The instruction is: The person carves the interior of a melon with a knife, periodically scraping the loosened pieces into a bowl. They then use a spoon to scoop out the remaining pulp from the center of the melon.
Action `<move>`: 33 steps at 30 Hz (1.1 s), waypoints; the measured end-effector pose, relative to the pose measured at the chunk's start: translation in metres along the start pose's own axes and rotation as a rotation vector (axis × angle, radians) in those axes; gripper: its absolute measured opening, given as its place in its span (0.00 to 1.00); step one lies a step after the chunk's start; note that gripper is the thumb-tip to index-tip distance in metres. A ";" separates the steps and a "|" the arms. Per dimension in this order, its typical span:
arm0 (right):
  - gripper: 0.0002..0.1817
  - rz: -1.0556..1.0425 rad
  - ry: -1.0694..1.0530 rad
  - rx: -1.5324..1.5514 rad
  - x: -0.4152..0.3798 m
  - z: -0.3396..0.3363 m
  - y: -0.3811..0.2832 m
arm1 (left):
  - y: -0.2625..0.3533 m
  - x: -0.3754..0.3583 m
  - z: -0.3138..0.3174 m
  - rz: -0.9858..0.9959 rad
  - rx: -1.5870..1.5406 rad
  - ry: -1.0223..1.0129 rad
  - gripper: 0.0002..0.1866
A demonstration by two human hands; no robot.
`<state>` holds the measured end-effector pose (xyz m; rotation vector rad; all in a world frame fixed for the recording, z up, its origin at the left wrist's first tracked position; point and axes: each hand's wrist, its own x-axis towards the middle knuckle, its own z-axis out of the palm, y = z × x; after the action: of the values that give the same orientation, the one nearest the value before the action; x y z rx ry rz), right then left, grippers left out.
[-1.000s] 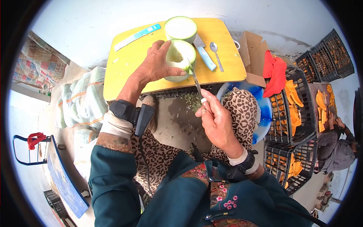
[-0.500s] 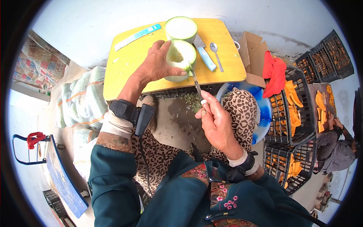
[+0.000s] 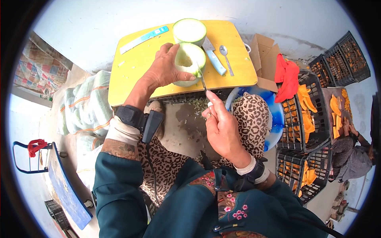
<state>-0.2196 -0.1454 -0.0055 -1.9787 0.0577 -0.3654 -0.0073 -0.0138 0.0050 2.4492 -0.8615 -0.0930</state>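
Sliding forward now, the right hand [image 3: 222,127] is a touch closer to the yellow table [image 3: 135,67] than it was a second ago, and the thin blade of the paring knife [image 3: 203,81] has come up with it, its tip now right against the near side of the hollowed melon half [image 3: 189,63]. That reads as the blade working at the rind or the rim of the cut fruit, not lifting away from it. The right fingers are curled shut around the knife's pale handle, thumb pressing along the top.

The left hand [image 3: 164,69] hasn't budged: fingers spread and wrapped over the left side of the melon half, thumb hooked at its near edge, pinning it near the table's front edge, right of the middle. Behind it, toward the far edge, sits the second melon half [image 3: 189,29], cut face up and untouched.

Just right of the held fruit lie a blue-handled knife [image 3: 213,57] and a spoon [image 3: 226,57], well clear of both hands. A blue strip [image 3: 145,37] rests toward the far left corner. Green peelings [image 3: 200,104] litter the floor below the front edge.
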 end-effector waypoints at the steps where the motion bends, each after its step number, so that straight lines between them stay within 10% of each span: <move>1: 0.28 -0.004 0.002 0.004 0.002 0.000 0.000 | 0.000 0.000 0.001 -0.001 0.000 0.004 0.64; 33: 0.28 0.110 -0.399 -0.182 -0.041 -0.016 0.020 | -0.016 0.007 0.000 0.060 -0.131 -0.003 0.67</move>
<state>-0.2609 -0.1597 -0.0268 -2.1834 -0.0568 0.1132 0.0070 -0.0081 -0.0024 2.3009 -0.9000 -0.1268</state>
